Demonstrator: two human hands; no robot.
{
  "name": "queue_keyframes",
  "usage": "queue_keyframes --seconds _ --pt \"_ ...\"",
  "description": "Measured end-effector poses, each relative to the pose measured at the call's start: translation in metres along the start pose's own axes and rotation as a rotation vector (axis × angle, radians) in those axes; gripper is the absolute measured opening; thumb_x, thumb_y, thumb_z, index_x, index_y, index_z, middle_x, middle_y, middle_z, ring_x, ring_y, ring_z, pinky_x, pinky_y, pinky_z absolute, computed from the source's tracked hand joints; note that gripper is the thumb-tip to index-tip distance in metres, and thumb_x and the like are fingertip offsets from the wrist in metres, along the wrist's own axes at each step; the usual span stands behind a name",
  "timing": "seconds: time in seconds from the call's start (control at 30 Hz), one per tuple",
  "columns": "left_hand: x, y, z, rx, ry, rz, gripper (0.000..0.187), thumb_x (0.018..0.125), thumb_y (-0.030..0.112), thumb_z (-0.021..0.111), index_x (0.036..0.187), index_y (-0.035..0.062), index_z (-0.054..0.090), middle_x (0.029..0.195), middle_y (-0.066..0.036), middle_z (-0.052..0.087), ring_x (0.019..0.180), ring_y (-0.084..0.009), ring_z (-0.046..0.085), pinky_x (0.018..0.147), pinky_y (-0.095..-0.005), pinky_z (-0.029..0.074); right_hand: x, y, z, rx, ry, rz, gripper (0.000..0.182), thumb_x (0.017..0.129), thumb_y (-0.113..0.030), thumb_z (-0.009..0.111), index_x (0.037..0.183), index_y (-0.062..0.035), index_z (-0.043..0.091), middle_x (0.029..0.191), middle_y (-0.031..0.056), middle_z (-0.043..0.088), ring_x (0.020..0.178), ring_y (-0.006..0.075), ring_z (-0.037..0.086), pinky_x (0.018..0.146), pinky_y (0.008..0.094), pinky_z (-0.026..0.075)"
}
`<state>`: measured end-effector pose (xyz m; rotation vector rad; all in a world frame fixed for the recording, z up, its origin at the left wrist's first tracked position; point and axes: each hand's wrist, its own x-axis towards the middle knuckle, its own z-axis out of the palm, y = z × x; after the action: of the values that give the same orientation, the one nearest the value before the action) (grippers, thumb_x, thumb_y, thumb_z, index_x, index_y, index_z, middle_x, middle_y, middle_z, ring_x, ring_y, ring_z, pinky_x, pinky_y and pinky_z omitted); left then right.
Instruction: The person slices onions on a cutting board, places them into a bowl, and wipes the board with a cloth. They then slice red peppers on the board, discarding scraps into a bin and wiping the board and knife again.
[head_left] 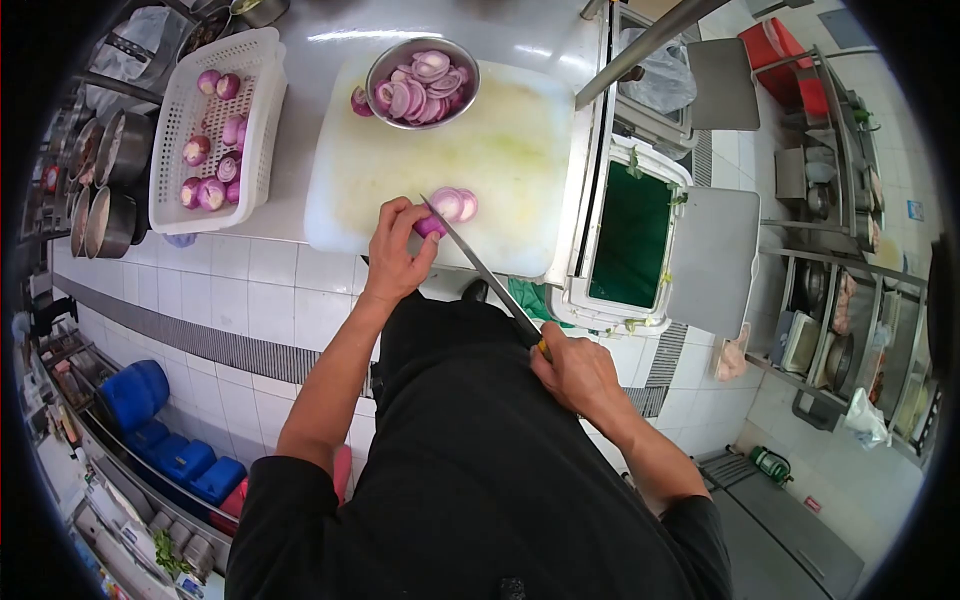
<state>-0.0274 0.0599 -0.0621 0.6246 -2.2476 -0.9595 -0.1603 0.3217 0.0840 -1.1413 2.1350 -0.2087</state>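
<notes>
My left hand [398, 250] is closed on a red onion [430, 223] near the front edge of the white cutting board [350, 190]. My right hand [580, 372] grips the yellow handle of a long kitchen knife [490, 277]. The blade points up and to the left, its front part against or right beside the onion; exact contact is hard to make out. Two or so cut onion slices [455, 204] lie just beyond the blade. At the back of the board stands a metal bowl [375, 75] filled with onion slices [425, 90].
Left of the board, a white plastic basket [262, 130] holds several peeled red onions [211, 193]. A piece of onion [361, 101] rests beside the bowl. To the right is a white-rimmed bin [625, 235] with a dark green inside. Several pots [110, 222] stand at far left.
</notes>
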Motion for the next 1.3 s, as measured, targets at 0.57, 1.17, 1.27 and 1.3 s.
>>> queue_keyframes --seconds 0.57,1.17,1.27,1.3 --pt "0.002 0.001 0.000 0.016 0.014 -0.052 0.036 0.085 0.015 0.074 0.118 0.0073 0.063 0.119 -0.017 0.057 0.105 -0.0374 0.062 0.086 -0.0439 0.054 0.110 -0.022 0.045 0.103 0.161 -0.150 0.021 0.096 -0.019 0.061 0.100 0.0000 0.054 0.073 0.0244 0.068 0.072 0.0472 0.067 0.067 0.0585 0.052" --pt "-0.001 -0.005 0.003 -0.027 0.048 -0.026 0.036 0.084 0.011 0.074 0.117 0.0071 0.060 0.115 -0.016 0.054 0.094 -0.0336 0.063 0.080 -0.0411 0.055 0.011 0.000 0.004 0.054 -0.017 0.000 0.024 0.098 -0.025 0.060 0.098 -0.0016 0.053 0.068 0.0232 0.066 0.069 0.0474 0.066 0.065 0.0571 0.050" --pt "-0.001 -0.003 0.002 -0.021 0.036 -0.048 0.036 0.083 0.011 0.074 0.116 0.0067 0.060 0.115 -0.016 0.055 0.095 -0.0344 0.063 0.080 -0.0414 0.054 0.009 -0.002 0.001 0.036 -0.018 -0.002 0.024 0.098 -0.024 0.061 0.099 -0.0015 0.053 0.068 0.0237 0.065 0.069 0.0474 0.066 0.066 0.0572 0.051" --pt "0.000 -0.002 0.001 -0.022 0.036 -0.048 0.036 0.083 0.011 0.074 0.116 0.0067 0.060 0.115 -0.016 0.055 0.095 -0.0344 0.063 0.080 -0.0414 0.054 0.011 -0.004 -0.002 0.032 -0.023 -0.008 0.024 0.097 -0.024 0.061 0.099 -0.0015 0.053 0.068 0.0236 0.065 0.069 0.0473 0.066 0.066 0.0572 0.051"
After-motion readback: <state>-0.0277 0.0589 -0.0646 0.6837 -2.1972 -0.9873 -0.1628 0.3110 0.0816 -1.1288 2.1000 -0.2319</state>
